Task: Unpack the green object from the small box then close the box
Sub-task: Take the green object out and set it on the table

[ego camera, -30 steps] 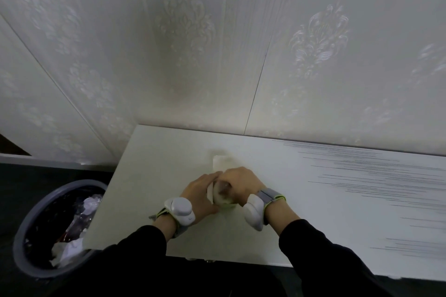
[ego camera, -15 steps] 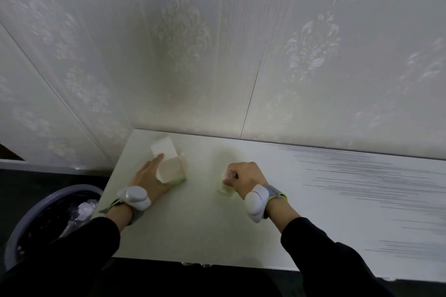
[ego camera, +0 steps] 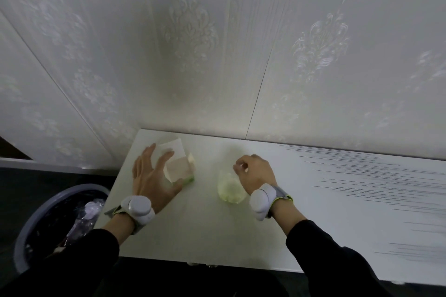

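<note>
So: table [ego camera: 207, 229] was the biggest thing in play, white top pushed flush against the patterned wall [ego camera: 217, 43], me working its left end. Grey waste bin [ego camera: 31, 231] sat on the floor just off the table's left edge, some crumpled rubbish in it, handy for packaging I'd guess.

My left hand [ego camera: 150, 176] lay over the small box [ego camera: 178, 166], fingers spread, thumb against the near face, fingertips reaching toward the raised flap. Not a clamp, more a loose brace to stop the box sliding. Box stood on the table with its top flap up and open, so closing was not yet done. A green edge showed at the box's bottom corner; print or something else, couldn't tell at this blur.

My right hand [ego camera: 255, 172] was curled, fingers drawn in toward the thumb, holding nothing as far as I could see. It sat just beside the green object [ego camera: 229, 188], possibly brushing its far end. The object rested on the table, clear of the box and well to its right, pale green and translucent, maybe bagged.

Judgement: unpack step looked complete, object parked out of the way so both hands could go to the flap.
</note>
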A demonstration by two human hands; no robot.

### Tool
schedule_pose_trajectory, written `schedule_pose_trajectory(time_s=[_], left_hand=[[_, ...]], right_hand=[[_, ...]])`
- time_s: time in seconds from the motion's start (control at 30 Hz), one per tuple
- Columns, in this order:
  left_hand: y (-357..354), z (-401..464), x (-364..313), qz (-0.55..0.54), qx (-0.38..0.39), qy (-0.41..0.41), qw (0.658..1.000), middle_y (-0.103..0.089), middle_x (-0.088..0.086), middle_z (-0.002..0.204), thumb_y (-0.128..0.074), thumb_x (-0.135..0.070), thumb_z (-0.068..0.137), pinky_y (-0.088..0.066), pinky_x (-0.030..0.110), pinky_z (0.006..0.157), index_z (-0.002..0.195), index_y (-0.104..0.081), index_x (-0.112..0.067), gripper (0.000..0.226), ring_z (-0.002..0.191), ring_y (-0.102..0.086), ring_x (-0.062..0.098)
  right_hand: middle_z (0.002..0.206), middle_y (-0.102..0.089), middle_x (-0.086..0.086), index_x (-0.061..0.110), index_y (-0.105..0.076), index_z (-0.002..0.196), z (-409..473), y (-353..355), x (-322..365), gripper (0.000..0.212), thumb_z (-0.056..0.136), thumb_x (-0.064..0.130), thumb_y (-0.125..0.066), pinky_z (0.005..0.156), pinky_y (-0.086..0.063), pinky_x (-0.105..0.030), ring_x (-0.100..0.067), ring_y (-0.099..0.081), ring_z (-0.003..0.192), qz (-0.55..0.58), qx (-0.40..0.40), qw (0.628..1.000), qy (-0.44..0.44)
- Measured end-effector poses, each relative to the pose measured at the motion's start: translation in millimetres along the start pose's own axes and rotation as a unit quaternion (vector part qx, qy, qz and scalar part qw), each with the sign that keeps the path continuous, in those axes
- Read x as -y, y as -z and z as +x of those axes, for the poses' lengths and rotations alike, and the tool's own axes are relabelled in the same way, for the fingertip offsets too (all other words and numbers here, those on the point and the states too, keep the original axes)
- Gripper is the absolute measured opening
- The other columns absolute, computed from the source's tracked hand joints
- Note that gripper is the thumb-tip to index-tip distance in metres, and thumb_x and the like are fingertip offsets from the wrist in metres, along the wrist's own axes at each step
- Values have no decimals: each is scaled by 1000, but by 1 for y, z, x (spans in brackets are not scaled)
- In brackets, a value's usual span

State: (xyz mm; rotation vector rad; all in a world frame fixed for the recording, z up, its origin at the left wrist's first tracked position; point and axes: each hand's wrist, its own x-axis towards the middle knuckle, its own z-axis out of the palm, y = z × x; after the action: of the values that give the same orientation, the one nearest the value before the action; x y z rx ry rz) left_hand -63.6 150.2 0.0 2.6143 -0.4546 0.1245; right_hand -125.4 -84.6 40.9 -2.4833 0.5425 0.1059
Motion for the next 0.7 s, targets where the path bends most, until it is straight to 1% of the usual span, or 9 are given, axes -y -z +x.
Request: schedule_pose_trajectory(time_s=[0.07,0.1,0.2,0.3,0.4,0.47,0.53,0.63,0.7], left_hand=[[1,3,-9,30,-34,-32,998,-40,22,141,-50,-56,62,-30,56,104,124,-45,-20,73,130,-35,41],[0,6,-15,38,-41,-46,997,-44,20,138,-53,-52,64,-31,54,102,122,-45,-20,67,127,-39,39],[-3,11,-38,23,-32,-100,994,-56,12,125,-52,-40,65,-33,44,94,113,-50,-19,53,115,-49,33],[-6,12,-59,-41,29,-159,986,-66,8,106,-43,-38,68,-30,29,91,106,-57,-14,47,99,-61,30],[-13,9,-74,-76,117,-184,973,-66,5,114,-32,-43,73,-32,22,91,115,-56,-13,56,104,-60,23],[-19,6,-77,-92,176,-173,965,-62,4,122,-30,-47,74,-39,25,89,123,-49,-14,61,102,-60,20],[-23,4,-76,-98,218,-139,961,-58,5,125,-34,-45,78,-47,31,85,126,-44,-15,58,96,-60,20],[-26,2,-75,-86,242,-95,962,-60,7,114,-37,-41,81,-47,33,79,125,-42,-12,52,87,-60,23],[-26,2,-75,-100,256,-66,959,-63,5,94,-40,-36,89,-44,29,71,120,-43,-12,39,78,-58,21]], right_hand=[[105,-68,-11,8,-67,102,1,8,3,21,91,16,-51,81,-49,-30,-27,-61,92,58,-58,996,25],[99,-69,-10,7,-66,104,1,12,5,21,92,12,-50,81,-49,-28,-26,-61,88,94,-61,993,28],[96,-71,-12,7,-63,108,0,16,14,28,91,5,-41,79,-50,-27,-28,-66,88,149,21,988,20],[112,-68,-18,8,-60,113,5,10,12,33,90,5,-38,88,-53,-36,-35,-64,103,41,112,993,-12],[124,-62,-17,9,-58,119,5,5,4,33,93,10,-38,87,-50,-35,-35,-59,110,-73,141,986,-49],[123,-64,-17,7,-60,118,4,2,-2,33,94,13,-38,88,-51,-37,-35,-60,110,-62,133,987,-63],[113,-68,-18,5,-61,112,3,3,-7,31,93,13,-38,84,-55,-41,-37,-64,99,3,129,988,-82],[73,-68,-13,7,-58,92,1,6,-12,18,93,9,-40,53,-51,-30,-26,-60,55,135,170,968,-129],[56,-66,-7,7,-58,74,1,9,-13,23,92,7,-43,55,-51,-28,-24,-58,52,175,220,950,-138]])
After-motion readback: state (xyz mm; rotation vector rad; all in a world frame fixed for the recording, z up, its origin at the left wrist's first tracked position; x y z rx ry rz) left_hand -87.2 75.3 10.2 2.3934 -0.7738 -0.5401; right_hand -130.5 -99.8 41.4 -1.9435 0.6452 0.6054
